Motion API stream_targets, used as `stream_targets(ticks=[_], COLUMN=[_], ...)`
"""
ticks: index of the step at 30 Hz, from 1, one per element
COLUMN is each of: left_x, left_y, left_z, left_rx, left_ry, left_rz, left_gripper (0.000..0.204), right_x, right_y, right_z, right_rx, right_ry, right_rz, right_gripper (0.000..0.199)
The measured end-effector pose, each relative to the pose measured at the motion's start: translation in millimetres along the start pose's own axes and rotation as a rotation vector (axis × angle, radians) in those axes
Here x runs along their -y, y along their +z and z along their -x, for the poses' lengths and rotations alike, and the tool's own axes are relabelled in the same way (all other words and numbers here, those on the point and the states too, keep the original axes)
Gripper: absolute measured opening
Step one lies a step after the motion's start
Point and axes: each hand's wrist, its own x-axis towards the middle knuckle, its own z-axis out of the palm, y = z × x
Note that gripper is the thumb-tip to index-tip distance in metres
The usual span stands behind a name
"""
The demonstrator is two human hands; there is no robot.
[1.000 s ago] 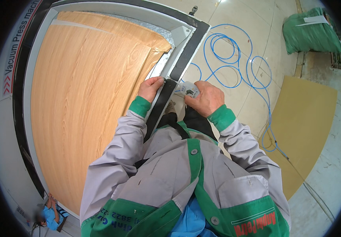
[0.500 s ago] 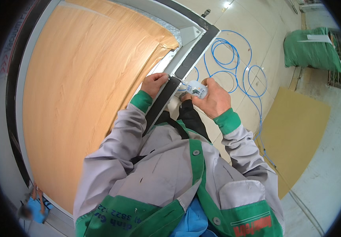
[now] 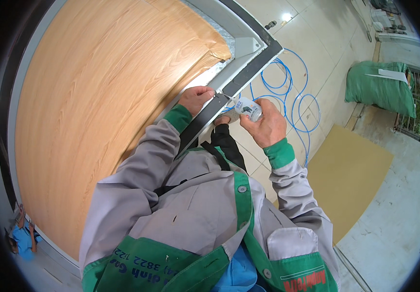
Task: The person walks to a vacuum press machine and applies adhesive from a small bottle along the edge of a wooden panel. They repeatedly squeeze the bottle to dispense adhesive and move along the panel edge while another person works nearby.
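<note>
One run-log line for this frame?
left hand: on frame edge | right hand: holds small bottle | wood-grain panel alongside

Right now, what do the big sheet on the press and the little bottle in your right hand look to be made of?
Sheet: looks like wood veneer or a wood-print film, light oak colour with matt grain lines; its corner near the frame curls, so it is thin. Bottle: probably plastic, small, whitish and slightly glossy, held in the right hand. Frame: likely metal, with a dark strip along its edge.
</note>
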Motion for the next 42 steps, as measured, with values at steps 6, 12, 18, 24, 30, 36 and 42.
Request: stream_targets(ticks=[6,12,18,24,30,36,42], left_x=[0.5,0.8,-1.0,0.9,2.8,0.6,-9.9], left_y=[1.1,1.1,1.5,1.3,1.1,0.9,-0.4], left_z=[-1.9,-1.0,0.0,-1.9,-2.2,-2.3,14.4], left_rx=[-0.01,-0.024,-0.018,-0.024,-0.025,-0.065,-0.091], left_ry=[0.045,0.051,0.071,0.043,0.043,0.026,0.114], left_rz=[-0.042,-0.035,-0.029,-0.039,-0.012,-0.025,0.298], left_gripper=[0.033,0.032,0.032,0.032,0.033,0.031,0.022], right_x=[5.5,8.5,11.3,13.6,12.4,5.8,-27.3], right_y=[-4.2,-5.9,-8.1,-10.1,-8.4,-4.8,-1.0], right_z=[-4.2,-7.2,-9.7,-11.6,-11.7,-7.3,15.2], right_rx=[0.037,0.065,0.067,0.069,0.065,0.065,0.103], right_ry=[0.026,0.028,0.025,0.017,0.009,0.028,0.299], right_rz=[-0.002,0.0,0.002,0.022,0.006,-0.008,-0.595], right_gripper=[0.043,0.043,0.044,0.043,0.043,0.043,0.045])
